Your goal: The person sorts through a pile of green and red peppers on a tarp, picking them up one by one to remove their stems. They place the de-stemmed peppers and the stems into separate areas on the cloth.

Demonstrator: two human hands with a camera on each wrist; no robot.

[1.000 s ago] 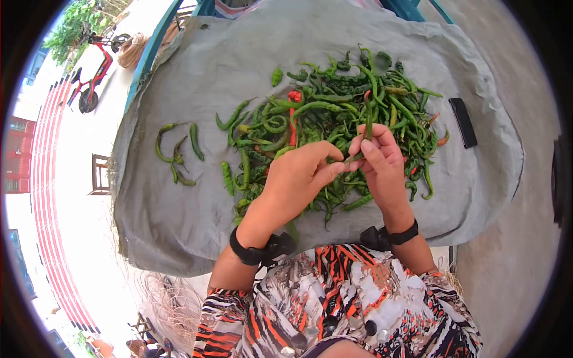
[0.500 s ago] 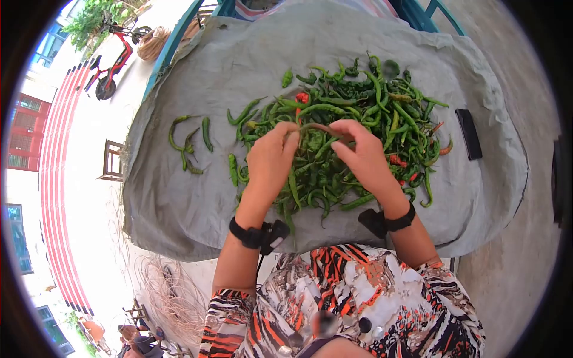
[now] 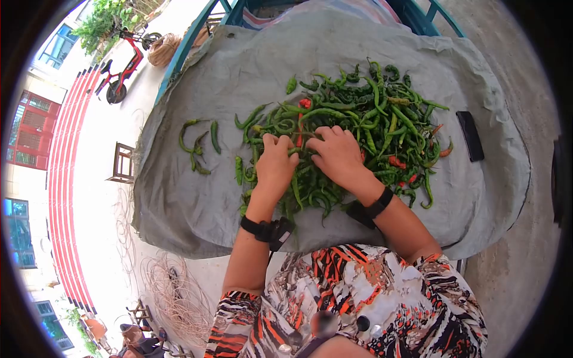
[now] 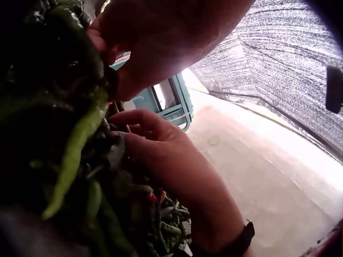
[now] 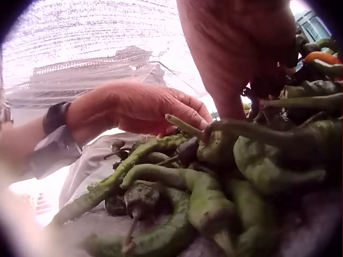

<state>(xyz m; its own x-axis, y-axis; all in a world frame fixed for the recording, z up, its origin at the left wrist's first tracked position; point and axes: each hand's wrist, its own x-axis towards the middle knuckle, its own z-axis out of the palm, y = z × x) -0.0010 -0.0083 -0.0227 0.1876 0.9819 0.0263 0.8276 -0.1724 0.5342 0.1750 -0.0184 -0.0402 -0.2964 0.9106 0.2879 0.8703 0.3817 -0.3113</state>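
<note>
A heap of mostly green chili peppers (image 3: 382, 119), with a few red ones (image 3: 305, 104), lies on a grey cloth (image 3: 197, 89). My left hand (image 3: 276, 166) is low over the heap's near-left part, fingers bent and thumb toward the right hand. Close beside it, my right hand (image 3: 339, 156) reaches in with curled fingers. A thin brownish-green chili pepper (image 3: 301, 134) spans the gap between the fingertips, its ends hidden by them. The right wrist view shows the left hand (image 5: 142, 110) behind green peppers (image 5: 203, 198); in the left wrist view the right hand (image 4: 166, 155) pinches among dark peppers.
Several peppers (image 3: 197, 146) lie apart on the cloth at the left. A black phone (image 3: 470, 136) rests at the right. Blue-green rails (image 3: 439, 27) border the cloth at the far side. Beyond the left edge are a stool (image 3: 123, 162) and a red scooter (image 3: 126, 64).
Both hands came apart from the close pinch of a second ago and held a brownish pepper between them. Since then they have lowered toward the heap, the right hand moving left.
</note>
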